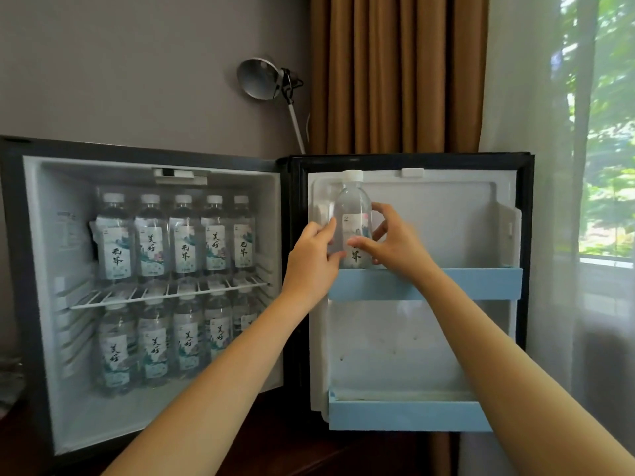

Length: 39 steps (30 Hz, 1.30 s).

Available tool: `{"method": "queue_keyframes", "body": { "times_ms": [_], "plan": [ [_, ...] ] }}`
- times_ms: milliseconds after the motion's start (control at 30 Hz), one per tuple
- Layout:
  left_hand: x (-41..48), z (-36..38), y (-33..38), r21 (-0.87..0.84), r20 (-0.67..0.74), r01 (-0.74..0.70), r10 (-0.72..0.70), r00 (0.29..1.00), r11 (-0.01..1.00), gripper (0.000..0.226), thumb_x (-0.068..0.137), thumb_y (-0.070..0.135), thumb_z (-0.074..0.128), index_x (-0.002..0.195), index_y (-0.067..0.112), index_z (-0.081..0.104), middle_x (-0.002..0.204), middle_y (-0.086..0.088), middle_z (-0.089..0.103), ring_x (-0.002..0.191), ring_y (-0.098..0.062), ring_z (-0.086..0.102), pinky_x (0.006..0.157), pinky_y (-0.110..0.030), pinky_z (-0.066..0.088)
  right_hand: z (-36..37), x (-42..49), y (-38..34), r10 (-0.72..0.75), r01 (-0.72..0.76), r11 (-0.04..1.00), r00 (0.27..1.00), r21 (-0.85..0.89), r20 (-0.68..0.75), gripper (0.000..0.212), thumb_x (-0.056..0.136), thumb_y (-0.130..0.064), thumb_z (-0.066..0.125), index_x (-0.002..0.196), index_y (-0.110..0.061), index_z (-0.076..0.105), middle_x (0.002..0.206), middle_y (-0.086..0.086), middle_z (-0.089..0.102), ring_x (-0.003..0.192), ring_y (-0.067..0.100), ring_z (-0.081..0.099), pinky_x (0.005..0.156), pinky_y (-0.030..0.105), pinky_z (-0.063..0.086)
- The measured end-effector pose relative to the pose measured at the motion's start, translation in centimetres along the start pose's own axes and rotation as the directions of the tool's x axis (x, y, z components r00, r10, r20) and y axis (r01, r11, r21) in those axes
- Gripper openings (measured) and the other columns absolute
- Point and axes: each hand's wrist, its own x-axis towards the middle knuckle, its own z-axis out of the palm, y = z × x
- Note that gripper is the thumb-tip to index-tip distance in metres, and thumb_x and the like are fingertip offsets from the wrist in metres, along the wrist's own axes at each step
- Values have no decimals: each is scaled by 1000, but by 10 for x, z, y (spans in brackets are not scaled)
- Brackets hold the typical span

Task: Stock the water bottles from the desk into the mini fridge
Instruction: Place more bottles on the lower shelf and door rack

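The fridge [41,269] stands open on a dark wooden top [275,444]. Inside, the wire shelf [165,294] carries five upright bottles in a row, the top row [184,235]. On the fridge floor [137,413] below stands the bottom row [187,338], its right end hidden by an arm. On the open door at right, the upper blue shelf [474,283] holds one upright door bottle [352,201] at its left end, gripped by the left hand [312,255] and right hand [391,238]. The lower blue shelf [412,415] sits near the door's bottom.
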Motion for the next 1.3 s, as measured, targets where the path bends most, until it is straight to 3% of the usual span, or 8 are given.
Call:
{"method": "queue_keyframes", "body": {
  "times_ms": [133, 233, 333, 433, 567, 867, 1000, 1300],
  "plan": [
    [-3, -4, 0, -73, -36, -2, 0, 999, 997, 53, 85, 2, 62, 135, 10, 46, 96, 1, 45, 81, -5, 51, 84, -20, 46, -1, 0, -1, 27, -27, 1000, 1000, -4, 13, 72, 72, -59, 61, 131, -23, 39, 82, 7, 64, 72, 20, 64, 70, 45, 57],
    [-6, -15, -3, -84, -70, -4, -2, 998, 996, 43, 87, 1, 59, 129, 9, 53, 94, 4, 46, 78, -3, 50, 80, -10, 46, 3, -6, -8, 56, -53, 998, 986, 26, -155, 46, 92, -46, 45, 124, -13, 47, 87, 8, 64, 85, 28, 64, 77, 50, 52],
    [-7, -34, -13, -74, -105, 18, -26, 994, 997, 38, 87, -2, 57, 122, 11, 58, 87, 9, 45, 75, -3, 52, 76, -3, 44, 14, -17, -23, -63, 52, 998, 842, -36, -535, 31, 99, -29, 36, 104, -4, 56, 90, 15, 63, 82, 31, 59, 66, 38, 43],
    [-12, -58, -31, -36, -146, 62, -67, 987, 997, 32, 87, -3, 55, 115, 12, 62, 86, 10, 48, 72, -3, 51, 71, -3, 42, 35, -24, -51, -288, 224, 958, 719, -181, -633, 24, 94, -13, 42, 87, 2, 60, 80, 17, 60, 75, 32, 53, 64, 33, 35],
    [-32, -92, -61, 51, -192, 129, -117, 974, 990, 28, 88, -2, 53, 107, 13, 65, 88, 8, 51, 70, 0, 50, 67, -4, 40, 81, -24, -92, -449, 433, 886, 708, -167, -545, 23, 89, -10, 44, 80, 2, 61, 75, 15, 59, 75, 28, 50, 66, 30, 35],
    [-124, -217, -139, 284, -351, 395, -288, 891, 874, 27, 84, -6, 52, 97, 11, 69, 89, 2, 57, 67, -6, 55, 68, -10, 43, 237, -59, -180, -490, 532, 832, 838, 159, -239, 22, 91, -9, 50, 72, 0, 58, 67, 13, 57, 66, 32, 53, 56, 40, 42],
    [-175, -279, -164, 402, -435, 521, -344, 832, 753, 26, 83, -6, 53, 94, 11, 70, 83, 4, 54, 67, 1, 50, 67, -2, 37, 306, -91, -221, -538, 528, 792, 841, 307, -56, 25, 91, -14, 48, 74, 0, 61, 71, 14, 60, 74, 33, 57, 57, 41, 46],
    [-277, -380, -225, 379, -547, 786, -568, 615, 487, 24, 87, -1, 51, 99, 11, 68, 81, 11, 52, 80, -22, 61, 71, -29, 47, 462, -148, -283, -512, 287, 826, 744, 486, 430, 18, 90, -21, 49, 97, -12, 62, 94, 9, 65, 92, 29, 59, 71, 37, 47]
  ]
}}
